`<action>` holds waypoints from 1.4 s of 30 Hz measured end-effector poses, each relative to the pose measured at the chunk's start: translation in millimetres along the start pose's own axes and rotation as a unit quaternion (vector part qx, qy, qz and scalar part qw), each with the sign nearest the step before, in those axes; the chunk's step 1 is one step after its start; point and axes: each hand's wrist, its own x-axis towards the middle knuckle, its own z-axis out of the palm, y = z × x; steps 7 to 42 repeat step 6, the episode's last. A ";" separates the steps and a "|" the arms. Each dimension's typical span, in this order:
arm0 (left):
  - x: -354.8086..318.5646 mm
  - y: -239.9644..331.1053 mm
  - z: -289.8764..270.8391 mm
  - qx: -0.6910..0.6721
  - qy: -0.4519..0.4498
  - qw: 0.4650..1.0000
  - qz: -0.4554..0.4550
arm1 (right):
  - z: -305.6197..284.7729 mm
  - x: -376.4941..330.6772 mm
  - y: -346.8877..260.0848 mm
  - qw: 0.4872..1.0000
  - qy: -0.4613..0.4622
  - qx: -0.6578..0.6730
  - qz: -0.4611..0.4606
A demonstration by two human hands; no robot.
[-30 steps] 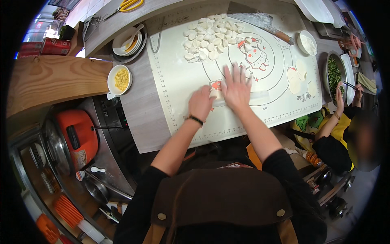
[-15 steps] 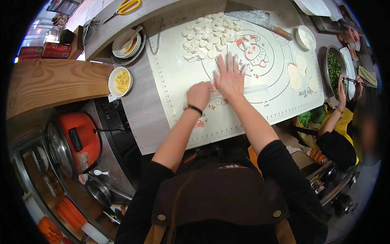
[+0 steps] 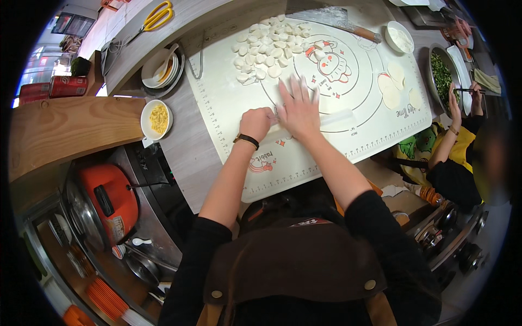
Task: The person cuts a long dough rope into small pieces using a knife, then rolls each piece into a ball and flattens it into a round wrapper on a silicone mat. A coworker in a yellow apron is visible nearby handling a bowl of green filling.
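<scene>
A pale, translucent rolling pin lies across the white pastry mat. My right hand presses flat over it, fingers stretched out toward the far side. Close by on the left, my left hand is closed, thumb and fingers together at the right hand's edge; whatever they pinch is hidden. Beyond both hands sits a cluster of small white dough pieces. Several thin, round dough wrappers lie on the mat's right part.
A cleaver rests at the mat's far edge beside a bowl of white powder. At right, another person's hands work with chopsticks at a metal bowl of chopped greens. A cup of yellow food stands left.
The whole scene has shifted slightly left in the picture as the view moved. My right hand stays flat over the rolling pin, and my left hand remains closed beside it.
</scene>
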 end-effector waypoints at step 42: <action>-37.4 -21.7 17.1 -0.117 0.030 0.985 -0.126 | -12.3 -99.5 -0.3 0.994 -0.098 -0.034 0.037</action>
